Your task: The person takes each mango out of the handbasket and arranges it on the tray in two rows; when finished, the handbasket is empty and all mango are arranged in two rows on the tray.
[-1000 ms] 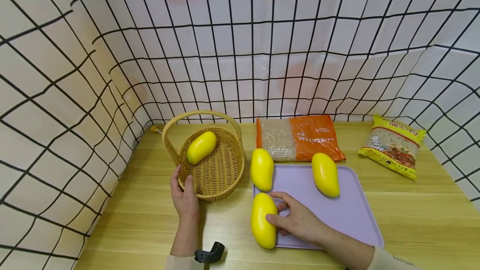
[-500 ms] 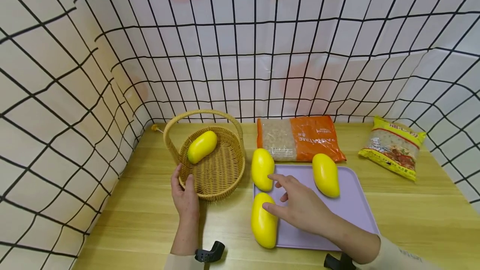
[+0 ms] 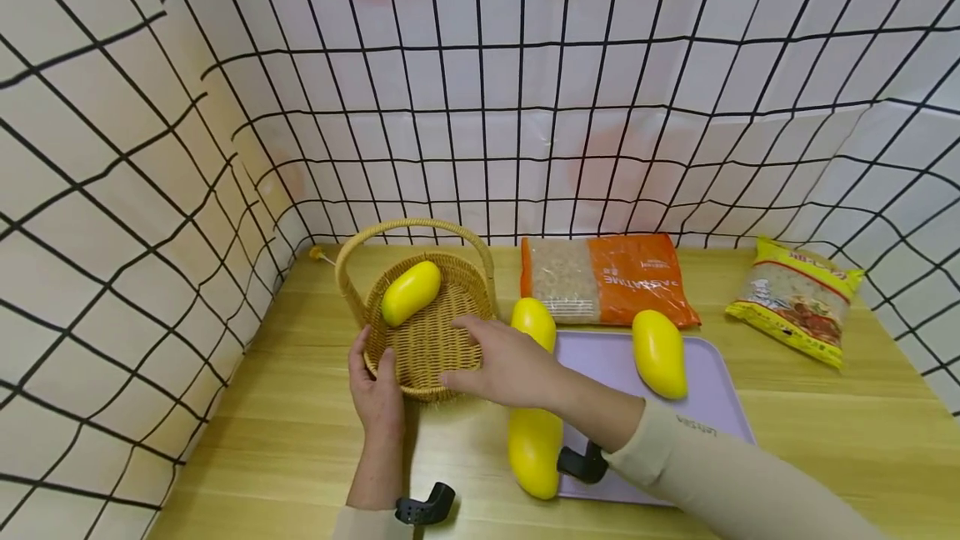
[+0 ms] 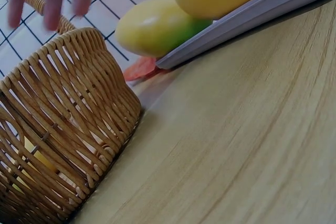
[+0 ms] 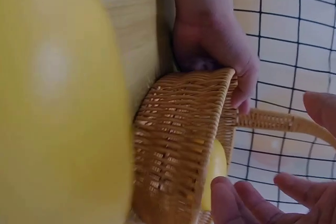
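Note:
My left hand grips the near left rim of a wicker basket with a tall handle, thumb over the edge. One yellow mango lies inside, at the basket's left. Above the basket's right side hovers my right hand, fingers spread and holding nothing. To the right is a lilac tray. Two mangoes are at its left edge, a far mango and a near mango, both partly hidden by my right arm. Another mango sits toward the tray's far right.
Behind the tray lies an orange and clear bag of dry food. A yellow printed packet rests at the far right. White walls with a black grid pattern enclose the wooden table at the back and sides.
My right hand has left the near mango at the tray's left edge, lifted, and moved left over the basket, empty. My left hand stays on the basket rim.

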The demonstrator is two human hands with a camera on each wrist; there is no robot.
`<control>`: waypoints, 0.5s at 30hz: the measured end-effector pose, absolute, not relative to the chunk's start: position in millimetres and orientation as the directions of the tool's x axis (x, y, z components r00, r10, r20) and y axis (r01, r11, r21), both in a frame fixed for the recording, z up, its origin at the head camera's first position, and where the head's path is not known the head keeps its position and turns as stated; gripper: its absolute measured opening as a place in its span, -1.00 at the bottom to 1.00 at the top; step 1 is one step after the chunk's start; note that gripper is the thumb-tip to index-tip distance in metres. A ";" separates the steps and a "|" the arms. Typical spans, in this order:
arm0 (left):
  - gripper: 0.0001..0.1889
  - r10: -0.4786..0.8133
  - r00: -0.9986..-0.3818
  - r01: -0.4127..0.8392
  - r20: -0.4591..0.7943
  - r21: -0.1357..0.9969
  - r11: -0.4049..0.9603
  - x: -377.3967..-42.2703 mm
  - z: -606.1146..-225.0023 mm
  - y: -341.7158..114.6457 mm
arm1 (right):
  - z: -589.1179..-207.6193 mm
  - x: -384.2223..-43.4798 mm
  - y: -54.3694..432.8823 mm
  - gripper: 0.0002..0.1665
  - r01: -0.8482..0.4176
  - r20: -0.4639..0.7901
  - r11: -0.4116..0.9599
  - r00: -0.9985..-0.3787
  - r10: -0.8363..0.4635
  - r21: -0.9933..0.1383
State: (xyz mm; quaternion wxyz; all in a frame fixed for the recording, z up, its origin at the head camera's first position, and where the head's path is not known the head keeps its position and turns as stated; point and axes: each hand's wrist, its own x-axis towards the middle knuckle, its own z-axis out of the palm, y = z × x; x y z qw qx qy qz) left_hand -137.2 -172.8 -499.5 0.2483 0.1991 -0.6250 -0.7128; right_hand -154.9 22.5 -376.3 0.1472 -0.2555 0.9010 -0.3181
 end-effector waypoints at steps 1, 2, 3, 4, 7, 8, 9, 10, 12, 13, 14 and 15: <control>-0.49 -0.601 -0.799 0.098 0.022 0.991 -0.093 -137.2 -499.5 -172.8 | -376.8 -159.2 16.3 -0.03 -0.360 -0.100 0.661 -0.829 -0.551 -0.659; -0.48 -0.600 -0.799 0.095 0.022 0.991 -0.091 -137.1 -499.2 -172.7 | -377.0 -163.5 10.4 -0.02 -0.350 -0.096 0.651 -0.832 -0.546 -0.673; -0.48 -0.600 -0.800 0.086 0.018 0.993 -0.085 -137.0 -499.1 -172.8 | -377.5 -168.0 4.5 -0.01 -0.336 -0.094 0.642 -0.837 -0.539 -0.690; -0.48 -0.601 -0.799 0.082 0.017 0.993 -0.081 -136.8 -499.1 -172.6 | -378.4 -172.6 -1.2 0.01 -0.320 -0.095 0.636 -0.844 -0.529 -0.702; -0.48 -0.605 -0.796 0.074 0.014 0.995 -0.073 -136.6 -499.1 -172.4 | -381.0 -187.6 -18.1 0.07 -0.254 -0.105 0.621 -0.870 -0.481 -0.741; -0.47 -0.607 -0.795 0.077 0.018 0.994 -0.072 -136.7 -499.0 -172.3 | -382.4 -193.3 -23.7 0.09 -0.225 -0.109 0.613 -0.882 -0.458 -0.757; -0.47 -0.607 -0.794 0.081 0.022 0.994 -0.070 -137.1 -498.9 -172.5 | -384.3 -199.2 -29.4 0.11 -0.189 -0.117 0.607 -0.896 -0.428 -0.772; -0.48 -0.609 -0.793 0.088 0.026 0.994 -0.072 -137.2 -499.2 -172.1 | -386.9 -204.9 -34.6 0.12 -0.151 -0.127 0.602 -0.910 -0.394 -0.784; -0.48 -0.609 -0.793 0.089 0.027 0.993 -0.072 -137.4 -499.6 -171.9 | -392.7 -216.0 -44.3 0.13 -0.071 -0.144 0.571 -0.936 -0.322 -0.818; -0.48 -0.610 -0.792 0.089 0.026 0.993 -0.073 -137.4 -499.7 -172.0 | -396.1 -221.0 -48.7 0.12 -0.029 -0.155 0.553 -0.946 -0.284 -0.833; -0.48 -0.610 -0.792 0.090 0.026 0.993 -0.074 -137.4 -499.9 -172.2 | -399.9 -225.9 -52.6 0.11 0.010 -0.168 0.534 -0.954 -0.248 -0.845; -0.48 -0.611 -0.791 0.092 0.027 0.993 -0.075 -137.4 -500.1 -172.4 | -403.4 -229.9 -56.1 0.11 0.049 -0.182 0.508 -0.960 -0.215 -0.860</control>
